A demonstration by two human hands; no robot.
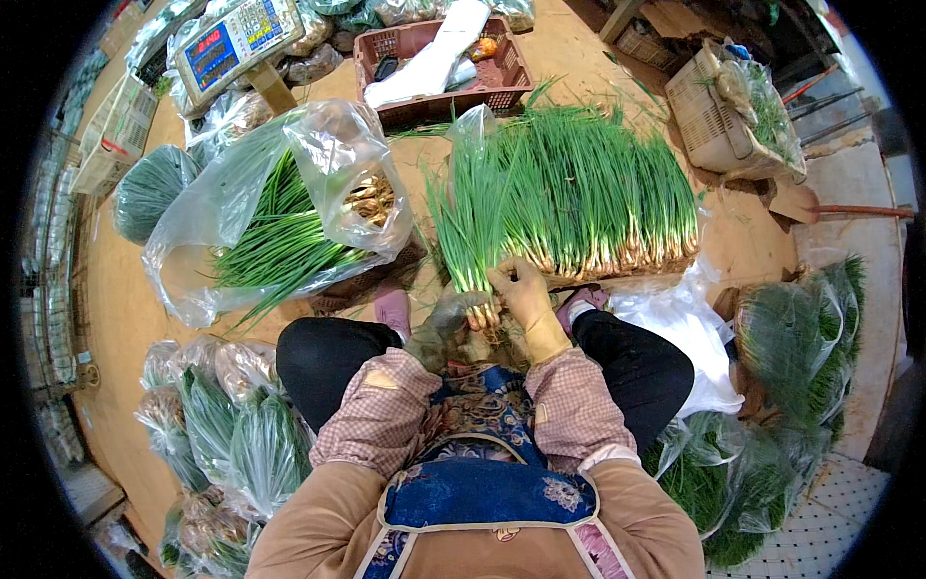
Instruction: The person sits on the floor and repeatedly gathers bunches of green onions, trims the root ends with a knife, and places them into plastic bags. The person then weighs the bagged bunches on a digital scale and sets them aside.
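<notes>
Between my knees, my gloved left hand [439, 328] grips a bunch of green onions [470, 232] low on the stalks, near the bulbs and roots. The leaves point away from me. My right hand [526, 299], in a yellowish glove, closes its fingertips on the right side of the same bunch, just above the bulbs. Right behind the bunch lies a broad row of green onions [598, 193], with roots toward me. At the left, an open clear plastic bag [183, 256] holds more green onions [280, 241], some spilling past its lower edge.
A digital scale [236, 48] stands at the far left, beside a brown plastic crate [444, 101] holding white material. Bagged greens [227, 434] lie at my left, others [752, 473] at my right near a white plastic bag [685, 338]. A beige basket [709, 125] and a shovel [801, 205] are far right.
</notes>
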